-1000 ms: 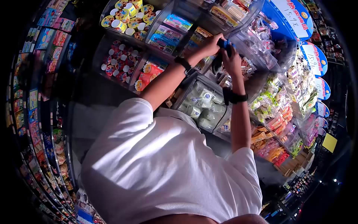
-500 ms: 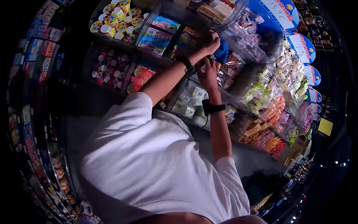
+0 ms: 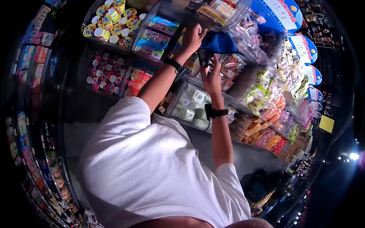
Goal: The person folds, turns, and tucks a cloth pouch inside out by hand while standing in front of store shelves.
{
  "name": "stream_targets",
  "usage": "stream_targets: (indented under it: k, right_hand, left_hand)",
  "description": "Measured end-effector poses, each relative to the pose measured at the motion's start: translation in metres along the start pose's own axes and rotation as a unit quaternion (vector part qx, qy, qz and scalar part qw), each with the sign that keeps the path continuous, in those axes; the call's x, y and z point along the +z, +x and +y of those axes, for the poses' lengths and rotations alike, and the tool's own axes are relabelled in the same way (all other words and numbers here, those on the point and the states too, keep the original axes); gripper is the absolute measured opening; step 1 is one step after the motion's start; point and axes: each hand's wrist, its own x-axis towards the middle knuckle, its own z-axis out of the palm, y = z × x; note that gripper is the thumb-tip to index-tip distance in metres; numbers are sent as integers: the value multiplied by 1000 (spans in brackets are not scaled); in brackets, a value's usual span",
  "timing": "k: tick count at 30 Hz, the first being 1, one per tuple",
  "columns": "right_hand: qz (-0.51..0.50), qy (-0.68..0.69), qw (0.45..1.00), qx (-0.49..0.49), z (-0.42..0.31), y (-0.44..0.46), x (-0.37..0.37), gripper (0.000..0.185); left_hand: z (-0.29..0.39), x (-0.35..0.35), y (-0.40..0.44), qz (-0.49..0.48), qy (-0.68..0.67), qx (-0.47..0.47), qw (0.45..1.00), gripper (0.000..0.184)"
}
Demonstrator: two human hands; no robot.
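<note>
A blue cloth [image 3: 218,42] with a dark lower edge spreads between my two hands, over the candy bins. My left hand [image 3: 193,38] is closed at its upper left edge, fingers bent; the exact grip is partly hidden. Below the cloth, my right hand [image 3: 212,78] points upward, its thumb and fingertips at the dark edge, where the contact is hard to make out. Brown-wrapped snacks [image 3: 232,64] lie just right of the right hand. White round packs [image 3: 193,99] fill the bin below it. A black band circles each wrist.
Yellow-lidded cups [image 3: 113,23], blue and pink packets [image 3: 155,40] and red-cupped sweets [image 3: 107,74] sit in bins at left. Further candy bins [image 3: 262,87] run right, with price signs [image 3: 305,47] behind. Stocked shelves [image 3: 38,72] stand at far left.
My left hand has moved left and up, away from the right hand. The blue cloth, bunched before, now spreads wider between them. The view has shifted slightly.
</note>
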Motion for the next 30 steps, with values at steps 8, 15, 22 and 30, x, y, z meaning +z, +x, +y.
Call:
stream_targets:
  k: [8,15,22,30]
  right_hand:
    - [50,62,997,-12,-3,40,13,73]
    - [70,59,995,49,16,9,50,88]
    - [-1,-52,984,172,33,-1,67,76]
    - [22,-75,987,143,19,-4,63,90]
  left_hand:
    - [45,11,-31,-129,-76,-16,989,63]
    - [16,50,8,-154,-54,-43,986,70]
    - [30,0,-12,-223,-45,-61,972,63]
    - [32,-6,-18,-238,-6,-167,957,59]
